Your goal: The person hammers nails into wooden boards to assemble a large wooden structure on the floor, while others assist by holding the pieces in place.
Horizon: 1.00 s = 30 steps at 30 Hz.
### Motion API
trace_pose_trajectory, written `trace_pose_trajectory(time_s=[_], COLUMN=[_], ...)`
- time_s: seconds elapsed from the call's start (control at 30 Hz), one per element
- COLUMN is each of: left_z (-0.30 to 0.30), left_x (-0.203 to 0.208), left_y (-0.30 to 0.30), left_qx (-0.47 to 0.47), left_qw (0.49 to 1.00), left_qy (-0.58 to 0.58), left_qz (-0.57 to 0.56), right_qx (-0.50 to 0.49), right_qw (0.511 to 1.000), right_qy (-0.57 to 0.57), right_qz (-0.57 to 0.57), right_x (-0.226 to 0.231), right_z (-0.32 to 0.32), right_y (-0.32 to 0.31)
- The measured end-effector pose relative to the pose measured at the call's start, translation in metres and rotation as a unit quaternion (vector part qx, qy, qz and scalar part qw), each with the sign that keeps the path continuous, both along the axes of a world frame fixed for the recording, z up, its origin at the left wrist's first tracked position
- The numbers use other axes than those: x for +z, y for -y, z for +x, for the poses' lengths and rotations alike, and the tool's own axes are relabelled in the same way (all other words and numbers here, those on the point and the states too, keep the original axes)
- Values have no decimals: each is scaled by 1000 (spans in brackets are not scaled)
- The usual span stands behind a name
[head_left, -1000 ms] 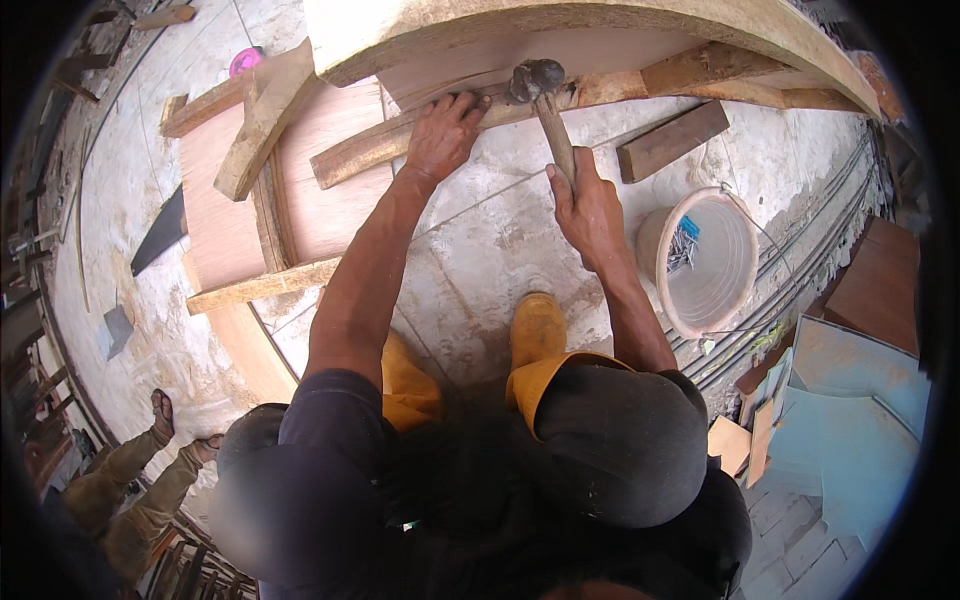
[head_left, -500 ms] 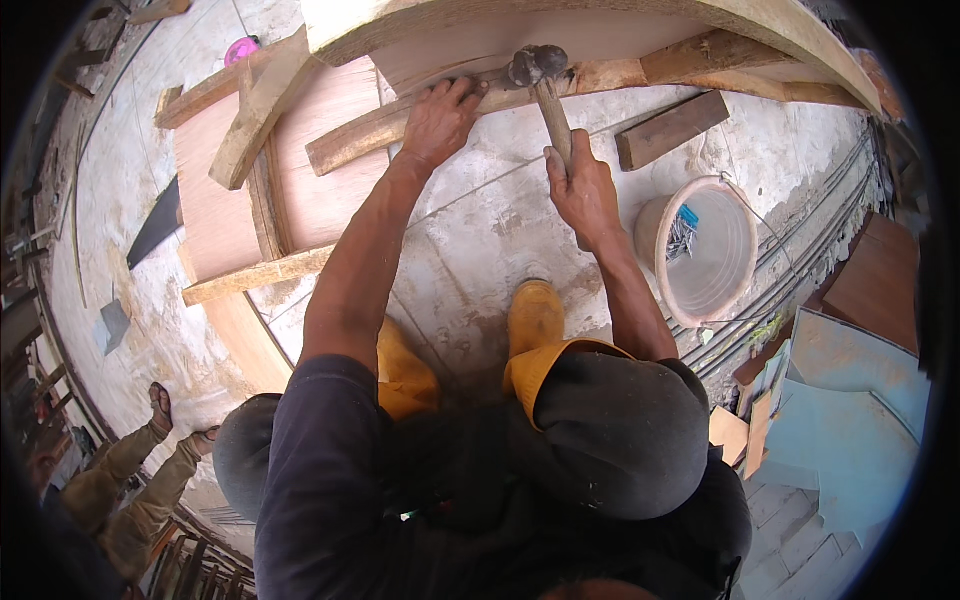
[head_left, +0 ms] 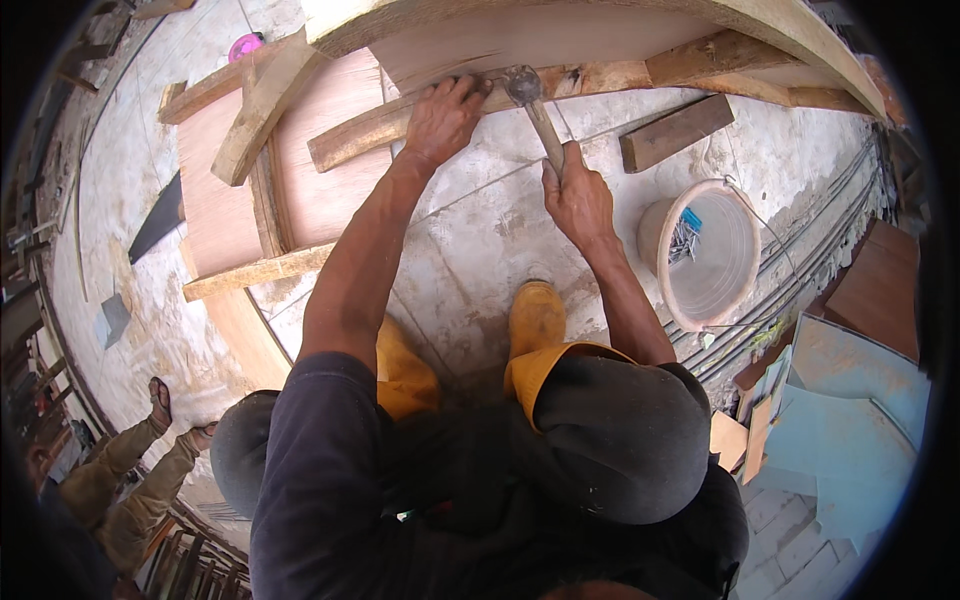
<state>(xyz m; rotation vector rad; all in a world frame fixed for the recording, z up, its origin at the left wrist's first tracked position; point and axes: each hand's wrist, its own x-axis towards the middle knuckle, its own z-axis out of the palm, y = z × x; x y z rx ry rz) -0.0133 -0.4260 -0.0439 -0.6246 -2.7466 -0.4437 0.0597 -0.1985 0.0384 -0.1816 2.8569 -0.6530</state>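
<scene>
My right hand [head_left: 582,203] is closed round the wooden handle of a hammer [head_left: 543,125]. The hammer's dark head lies against the wooden batten [head_left: 365,140], just right of my left hand [head_left: 447,118]. That hand grips the batten from above, its fingers curled over the far edge and the fingertips partly hidden. The batten runs along the near edge of a plywood sheet [head_left: 540,45], under a curved wooden frame piece [head_left: 590,12]. No nail can be made out under the hammer head.
A plastic bucket [head_left: 742,250] with nails in it stands right of my right forearm. Beyond lies a dark wood block [head_left: 677,133]. A plywood panel with battens [head_left: 215,200] is at left. Blue sheets [head_left: 850,430] lie at lower right. Another person's legs [head_left: 140,480] show at lower left.
The hammer head has come down and slightly left onto the batten, closer to my left hand. My left hand keeps its hold in almost the same place.
</scene>
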Motion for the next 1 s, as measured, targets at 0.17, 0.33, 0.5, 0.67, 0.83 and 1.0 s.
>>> trace_pose_trajectory(time_s=[0.17, 0.33, 0.5, 0.67, 0.83, 1.0], left_z=[1, 0, -2, -2, -3, -2], left_x=[-7, 1, 3, 2, 6, 6], left_y=[6, 3, 0, 4, 2, -7], left_qx=[9, 3, 23, 11, 14, -19], left_qw=[1000, 1000, 999, 999, 999, 1000], left_qy=[8, 1, 39, 38, 40, 11], left_qz=[-6, 29, 6, 11, -1, 21], right_qx=[5, -43, -81, -198, -227, -216], right_qw=[988, 930, 944, 876, 792, 776], right_qy=[52, -148, -63, 143, 285, 353], right_qz=[-148, -333, -314, -415, -489, -476], right_x=[23, 61, 53, 6, -25, -64], right_z=[44, 34, 28, 20, 27, 55], right_y=[9, 0, -14, -22, -53, -58])
